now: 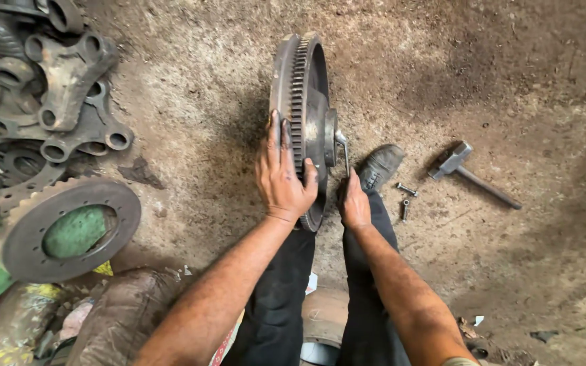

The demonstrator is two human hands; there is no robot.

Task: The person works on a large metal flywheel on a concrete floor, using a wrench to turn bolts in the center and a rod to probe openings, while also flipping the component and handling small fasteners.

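floor: packed dirt, oily, uneven; flywheel could be rolling or tipping.
flywheel: standing on edge at centre, toothed ring, judging heavy, rigid, greasy; gripping the rim is safest.
left hand: spread flat, bracing the flywheel's face.
right hand: pinching a wrench at the hub.
hammer: lying at 3 o'clock.
bolts: loose beside the shoe.

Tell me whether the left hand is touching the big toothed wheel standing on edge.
Touching. The head view shows the left hand laid flat against the toothed wheel, fingers on its rim and thumb across the teeth.
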